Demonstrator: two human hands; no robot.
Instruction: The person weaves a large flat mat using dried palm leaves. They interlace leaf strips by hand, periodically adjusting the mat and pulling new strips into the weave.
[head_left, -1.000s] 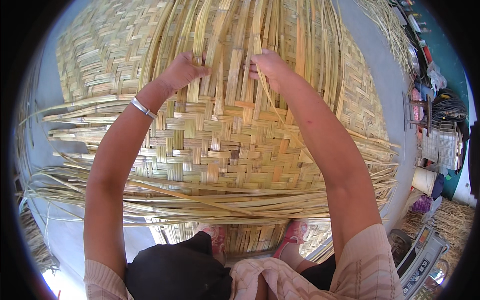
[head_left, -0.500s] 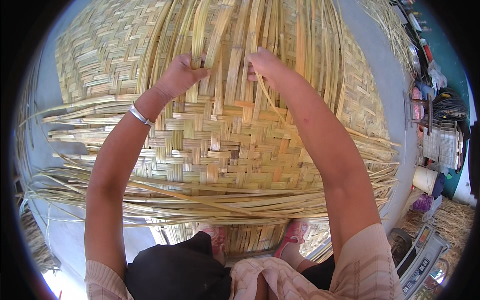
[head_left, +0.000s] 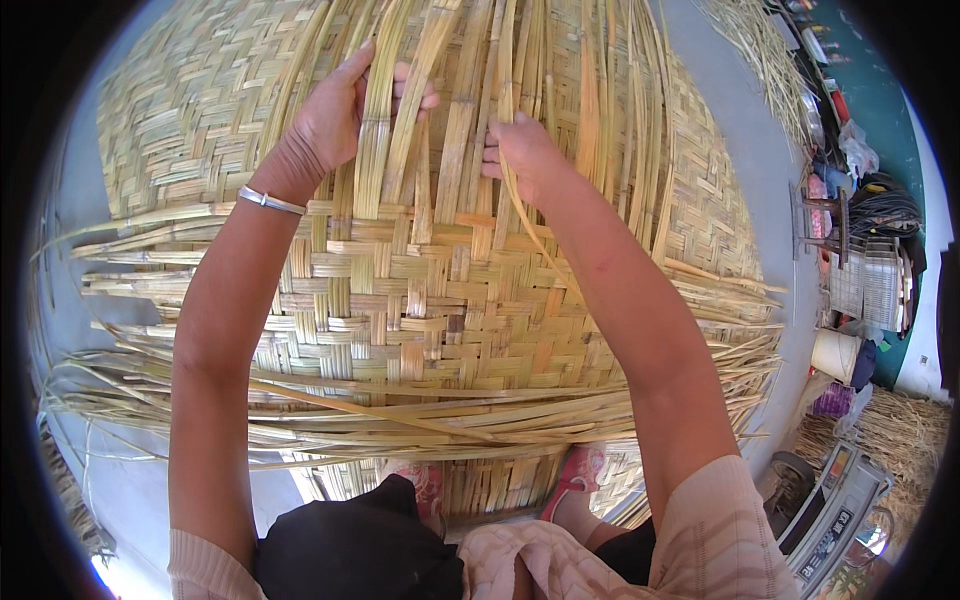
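Note:
A partly woven mat [head_left: 390, 280] of pale yellow-green split cane or bamboo lies before me, with long loose strips [head_left: 460, 130] running away from its woven middle. My left hand [head_left: 335, 115] reaches behind two of these wide strips. Its thumb stands apart on their left side, and its fingertips show past their right edge. Fingers closed, my right hand [head_left: 525, 160] pinches a narrow strip [head_left: 515, 200] that curves down toward the weave beneath my forearm. Part of that hand's grip is hidden.
Bunched loose strip ends [head_left: 400, 410] cross in front of my feet in red shoes [head_left: 575, 480]. More ends [head_left: 130, 250] stick out at the left. Along the right stand a small stool [head_left: 835, 220], a pale bucket [head_left: 835, 355], straw [head_left: 900, 430] and a vehicle's front [head_left: 840, 510].
My left hand has moved up and let its pinch go; its fingers now pass behind two strips with the thumb apart. My right hand keeps the narrow strip, slightly lower.

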